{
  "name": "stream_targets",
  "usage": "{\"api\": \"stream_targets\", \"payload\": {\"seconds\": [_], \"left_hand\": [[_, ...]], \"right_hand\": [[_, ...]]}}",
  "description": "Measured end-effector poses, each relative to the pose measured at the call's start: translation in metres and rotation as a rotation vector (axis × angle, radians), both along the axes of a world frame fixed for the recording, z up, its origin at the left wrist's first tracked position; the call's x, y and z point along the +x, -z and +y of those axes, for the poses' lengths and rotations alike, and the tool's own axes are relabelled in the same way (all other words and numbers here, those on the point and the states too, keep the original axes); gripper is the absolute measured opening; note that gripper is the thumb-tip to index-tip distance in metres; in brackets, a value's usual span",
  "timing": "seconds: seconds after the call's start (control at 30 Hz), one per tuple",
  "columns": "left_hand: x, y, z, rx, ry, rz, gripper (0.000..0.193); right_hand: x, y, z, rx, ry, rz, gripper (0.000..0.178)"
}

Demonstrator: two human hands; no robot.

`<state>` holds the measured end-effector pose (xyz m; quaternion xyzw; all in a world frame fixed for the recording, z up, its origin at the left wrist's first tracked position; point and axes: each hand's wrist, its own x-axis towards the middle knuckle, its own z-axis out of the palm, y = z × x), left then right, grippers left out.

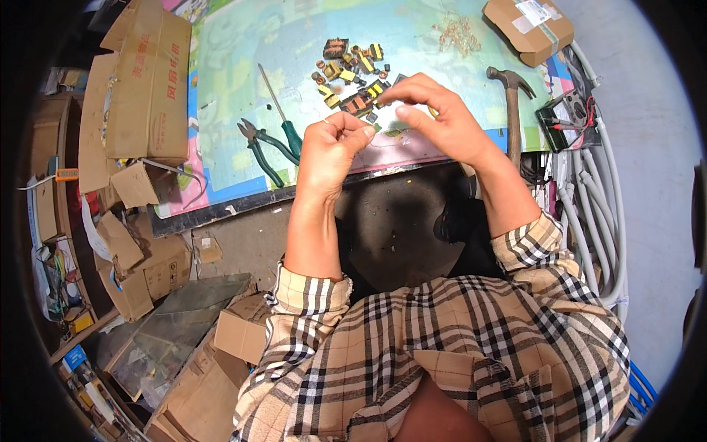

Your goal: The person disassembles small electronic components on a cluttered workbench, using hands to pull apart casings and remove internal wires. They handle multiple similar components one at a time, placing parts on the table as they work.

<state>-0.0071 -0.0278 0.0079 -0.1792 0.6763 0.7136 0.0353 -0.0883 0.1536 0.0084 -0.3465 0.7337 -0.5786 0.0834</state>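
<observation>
My left hand (330,151) is closed in a pinch over the table's near edge, thumb against the fingers. Whatever sits in the pinch is too small to name. To its right, my right hand (445,121) hovers with curved fingers, thumb and forefinger apart. A bit of yellow shows beneath it, and I cannot tell what it is. Just beyond both hands lies a pile of small coil-wound transformers (354,104), black, yellow and copper-coloured. Left of my left hand are green-handled cutting pliers (269,147) and a screwdriver (290,136) with a green handle.
A claw hammer (513,110) lies on the right of the patterned tabletop (243,66). Beyond it are a tangle of copper wire (458,35), a small cardboard box (534,33) and a multimeter (565,114) with red leads. A large carton (151,96) stands left; grey hoses (600,214) hang right.
</observation>
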Motion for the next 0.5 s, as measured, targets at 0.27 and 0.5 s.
{"api": "stream_targets", "payload": {"seconds": [0.27,0.5], "left_hand": [[0.002,-0.008,-0.002,0.065,0.071,-0.007,0.004],[0.0,-0.006,-0.006,0.052,-0.015,-0.072,0.007]], "right_hand": [[0.0,0.008,0.002,0.157,-0.027,-0.289,0.012],[0.003,0.001,0.005,0.015,-0.057,-0.221,0.015]]}}
